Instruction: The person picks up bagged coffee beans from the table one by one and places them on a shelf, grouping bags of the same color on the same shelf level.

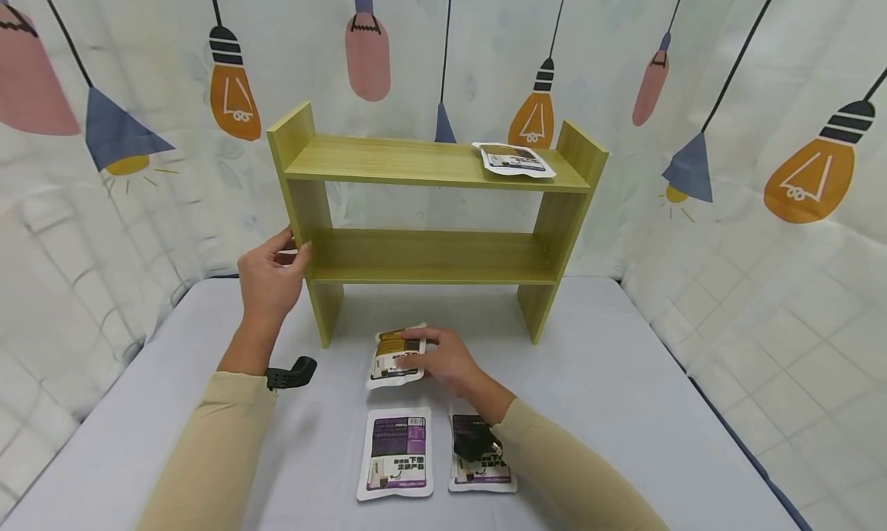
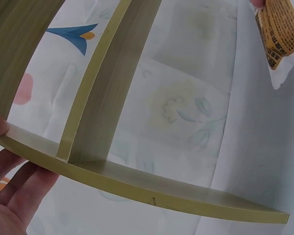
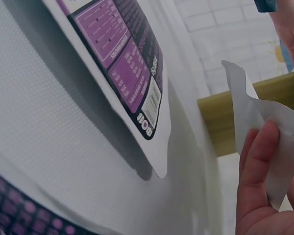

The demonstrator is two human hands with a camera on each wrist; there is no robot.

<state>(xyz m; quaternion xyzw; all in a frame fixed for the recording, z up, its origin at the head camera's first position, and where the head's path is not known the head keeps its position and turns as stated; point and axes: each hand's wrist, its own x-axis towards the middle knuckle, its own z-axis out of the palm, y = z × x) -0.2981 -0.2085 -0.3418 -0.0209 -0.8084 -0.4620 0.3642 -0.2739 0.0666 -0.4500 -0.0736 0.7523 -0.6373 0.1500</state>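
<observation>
Your right hand (image 1: 452,363) pinched a pouch (image 1: 389,359), probably light and soft, best held by its right edge; your left hand (image 1: 272,281) gripped the shelf (image 1: 430,258).

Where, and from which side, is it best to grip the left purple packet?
Probably pinch the left purple packet by its right edge, coming from the right: it lies flat, but in the right wrist view that edge seems lifted off the table.

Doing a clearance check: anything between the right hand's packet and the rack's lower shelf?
Nothing visible between the packet in the right hand and the lower shelf; the packet likely needs lifting. The left hand grips the side panel, off to one side.
</observation>
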